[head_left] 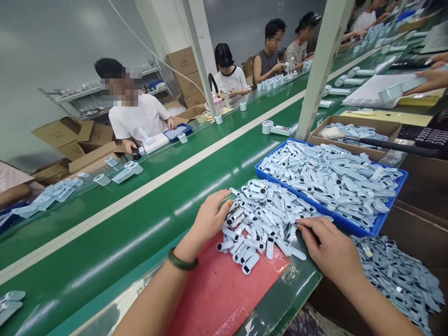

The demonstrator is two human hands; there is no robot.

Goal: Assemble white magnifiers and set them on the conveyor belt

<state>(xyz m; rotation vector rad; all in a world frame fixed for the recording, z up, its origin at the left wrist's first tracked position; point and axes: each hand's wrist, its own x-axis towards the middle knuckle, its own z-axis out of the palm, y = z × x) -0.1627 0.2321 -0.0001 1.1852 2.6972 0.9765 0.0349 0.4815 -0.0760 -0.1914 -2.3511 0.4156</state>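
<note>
A loose heap of small pale blue-white plastic parts (263, 215) lies partly on a pink foam mat (224, 289) at the near edge of the green belt. My left hand (209, 218), with a green bangle on the wrist, rests its curled fingers against the heap's left side. My right hand (329, 247) reaches in from the right, its fingertips touching the parts at the heap's right edge. Neither hand visibly lifts a part. Just behind the heap, a blue tray (381, 226) holds many more of the same parts.
A green conveyor belt (115, 233) with a white stripe runs diagonally. Several people sit along its far side among cardboard boxes (75, 140). A white post (320, 70) stands behind the tray. A cardboard box (376, 126) and a further pile of parts (402, 280) sit to the right.
</note>
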